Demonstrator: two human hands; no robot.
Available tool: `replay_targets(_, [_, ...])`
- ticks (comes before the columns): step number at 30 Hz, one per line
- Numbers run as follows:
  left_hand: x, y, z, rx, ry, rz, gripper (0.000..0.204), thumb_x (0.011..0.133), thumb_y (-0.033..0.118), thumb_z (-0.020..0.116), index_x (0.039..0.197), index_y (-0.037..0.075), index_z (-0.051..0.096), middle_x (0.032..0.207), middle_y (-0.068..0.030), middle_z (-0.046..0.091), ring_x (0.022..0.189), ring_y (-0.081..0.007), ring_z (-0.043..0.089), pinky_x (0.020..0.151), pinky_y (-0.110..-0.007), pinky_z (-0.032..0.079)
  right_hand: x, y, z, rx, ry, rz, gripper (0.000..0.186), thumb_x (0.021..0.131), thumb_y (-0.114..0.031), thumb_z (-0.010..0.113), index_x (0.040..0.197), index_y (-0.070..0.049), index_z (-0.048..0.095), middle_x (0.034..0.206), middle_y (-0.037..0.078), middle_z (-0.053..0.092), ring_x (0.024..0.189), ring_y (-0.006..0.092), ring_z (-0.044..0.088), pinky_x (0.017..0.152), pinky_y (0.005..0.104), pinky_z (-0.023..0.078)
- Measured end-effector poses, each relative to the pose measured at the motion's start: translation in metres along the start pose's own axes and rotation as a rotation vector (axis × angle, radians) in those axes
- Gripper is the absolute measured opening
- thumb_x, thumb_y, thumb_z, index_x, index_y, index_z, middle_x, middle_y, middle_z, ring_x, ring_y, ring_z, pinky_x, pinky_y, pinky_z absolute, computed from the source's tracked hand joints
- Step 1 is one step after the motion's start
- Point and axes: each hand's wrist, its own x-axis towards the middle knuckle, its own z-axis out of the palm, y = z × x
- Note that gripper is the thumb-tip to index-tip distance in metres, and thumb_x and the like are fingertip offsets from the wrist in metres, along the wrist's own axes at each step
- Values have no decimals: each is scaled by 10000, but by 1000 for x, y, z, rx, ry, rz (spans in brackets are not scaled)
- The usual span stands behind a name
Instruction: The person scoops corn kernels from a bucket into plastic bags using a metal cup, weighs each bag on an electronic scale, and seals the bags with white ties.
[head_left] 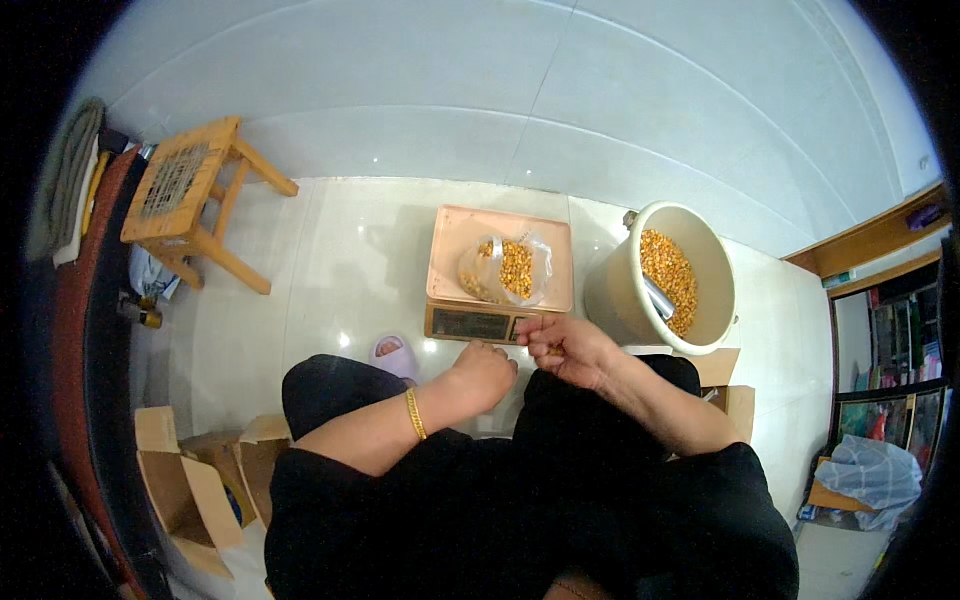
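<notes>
Right hand (565, 350) just below scale (470, 324), bagged corn (505, 270) beyond, apart

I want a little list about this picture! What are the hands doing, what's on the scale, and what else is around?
left hand: closed in a loose fist, just in front of the scale, holding nothing that shows
right hand: fingers curled near the scale's front edge; whether it holds anything cannot be told
scale: pink, on the white floor
on the scale: clear bag of yellow kernels
bucket: beige, right of the scale, kernels and a metal scoop inside
nearby: wooden stool, cardboard boxes
</notes>
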Motion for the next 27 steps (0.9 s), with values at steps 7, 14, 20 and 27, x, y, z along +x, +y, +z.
replay_targets(7, [2, -6, 3, -32, 59, -33, 242, 774, 97, 553, 1002, 31, 602, 919, -154, 627, 879, -300, 618, 754, -395, 458, 80, -55, -13, -333, 266, -176, 258, 823, 80, 408, 1055, 46, 514, 795, 78, 547, 501, 86, 429, 405, 205, 306])
replay_targets(14, [4, -10, -20, -100, 60, -40, 211, 786, 91, 524, 972, 31, 604, 896, -155, 626, 856, -298, 617, 741, -397, 460, 181, -62, -60, -695, 492, -195, 487, 811, 73, 391, 1296, 41, 417, 727, 91, 540, 443, 130, 430, 373, 264, 327])
replay_targets(20, [-1, -18, -17, -32, 195, -92, 210, 777, 91, 531, 961, 22, 604, 872, -145, 626, 828, -292, 617, 726, -401, 458, 163, -87, -60, -445, 398, -270, 414, 855, 55, 359, 1249, 10, 480, 770, 133, 600, 476, 99, 451, 378, 220, 337])
replay_targets(27, [-10, -15, -16, -67, 169, -59, 204, 772, 95, 537, 951, 20, 599, 870, -145, 624, 836, -289, 615, 720, -395, 455, -8, -179, -68, -165, 137, -621, 364, 862, -27, 468, 1221, 14, 505, 909, 70, 571, 527, 15, 334, 398, 144, 242])
